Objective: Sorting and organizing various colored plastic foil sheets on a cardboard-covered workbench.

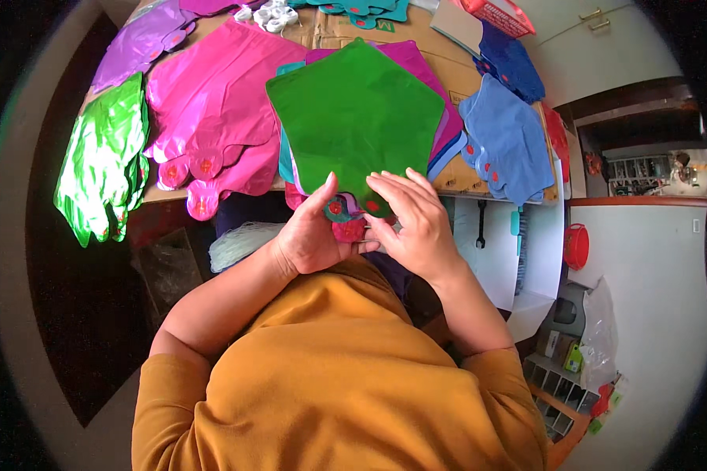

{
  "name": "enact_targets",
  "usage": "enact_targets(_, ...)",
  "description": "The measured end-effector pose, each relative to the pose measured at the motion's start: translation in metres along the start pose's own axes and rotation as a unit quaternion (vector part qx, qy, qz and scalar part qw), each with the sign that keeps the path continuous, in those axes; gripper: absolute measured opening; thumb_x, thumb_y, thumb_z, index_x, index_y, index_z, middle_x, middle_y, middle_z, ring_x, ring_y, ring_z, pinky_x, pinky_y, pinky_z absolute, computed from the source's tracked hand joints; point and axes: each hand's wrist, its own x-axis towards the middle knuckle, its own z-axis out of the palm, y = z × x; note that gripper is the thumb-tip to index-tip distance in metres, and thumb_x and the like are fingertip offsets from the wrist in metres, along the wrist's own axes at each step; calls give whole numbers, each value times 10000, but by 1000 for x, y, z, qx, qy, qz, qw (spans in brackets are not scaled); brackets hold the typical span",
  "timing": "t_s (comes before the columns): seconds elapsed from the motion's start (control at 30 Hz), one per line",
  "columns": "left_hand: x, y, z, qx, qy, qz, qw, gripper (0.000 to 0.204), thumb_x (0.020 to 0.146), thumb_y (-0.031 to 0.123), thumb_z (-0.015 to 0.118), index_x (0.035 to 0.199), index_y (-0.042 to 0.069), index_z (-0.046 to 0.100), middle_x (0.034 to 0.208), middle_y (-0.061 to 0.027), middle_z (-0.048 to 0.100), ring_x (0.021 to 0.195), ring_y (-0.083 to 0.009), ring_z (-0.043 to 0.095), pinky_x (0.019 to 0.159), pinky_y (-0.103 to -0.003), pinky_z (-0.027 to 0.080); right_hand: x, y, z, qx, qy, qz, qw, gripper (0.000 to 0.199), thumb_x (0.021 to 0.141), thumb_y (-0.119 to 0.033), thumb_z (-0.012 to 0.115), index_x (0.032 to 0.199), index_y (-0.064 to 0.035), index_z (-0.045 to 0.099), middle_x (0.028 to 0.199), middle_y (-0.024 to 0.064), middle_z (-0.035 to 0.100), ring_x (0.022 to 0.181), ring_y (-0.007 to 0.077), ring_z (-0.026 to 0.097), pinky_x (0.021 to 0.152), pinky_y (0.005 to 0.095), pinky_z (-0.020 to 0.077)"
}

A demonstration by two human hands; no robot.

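A green pentagon-shaped foil balloon (357,110) lies on top of a fanned stack, with magenta, blue, teal and lilac edges showing beneath it. At the stack's near end hang rounded neck tabs, among them a pink tab (349,231) and a teal tab (336,208) with a red spot. My left hand (308,234) holds these tabs from the left, thumb up and fingers passing underneath. My right hand (411,224) pinches the tabs between thumb and fingertips, its other fingers lying over the green foil's near edge. The fingertips' exact grip is partly hidden.
Pink foil balloons (212,94), shiny green ones (102,161), purple ones (145,39) and light blue ones (507,137) lie around the cardboard-covered table (456,94). White bundles (271,16) sit at the back. A wrench (481,224) hangs below the right edge.
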Motion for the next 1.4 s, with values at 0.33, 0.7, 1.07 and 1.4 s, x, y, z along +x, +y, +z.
enact_targets(0.33, -2, 3, 9, 8, -21, -13, 1000, 705, 932, 647, 416, 1404, 124, 415, 1366, -100, 503, 1243, -270, 491, 1054, -430, 354, 7, -12, -9, -73, -4, -40, 997, 537, 685, -267, 794, 1151, -82, 602, 1203, 88, 591, 1153, 280, 538, 1061, 523, 335)
enact_targets(0.7, 0, 1, 1, 16, 2, -3, 1000, 679, 913, 667, 429, 1351, 150, 467, 1269, -83, 573, 1136, -254, 564, 942, -437, 422, 5, 3, 3, -69, 77, -105, 989, 219, 734, -126, 720, 931, -76, 637, 903, 57, 657, 851, 238, 630, 931, 484, 430)
enact_targets(1.07, -4, 2, -2, 9, -36, -5, 999, 738, 892, 726, 382, 1354, 158, 476, 1268, -93, 594, 1083, -282, 600, 907, -420, 442, 27, -6, 10, -66, 207, -19, 976, 84, 795, -86, 695, 855, -69, 638, 783, 55, 674, 703, 238, 633, 730, 374, 461)
enact_targets(1.4, -9, 3, -8, 1, -56, 6, 998, 718, 898, 724, 367, 1352, 177, 463, 1311, -72, 554, 1192, -250, 533, 975, -447, 413, 34, -10, 16, -110, 80, -78, 988, 249, 713, -207, 746, 900, -93, 630, 872, 36, 631, 803, 218, 594, 836, 420, 409)
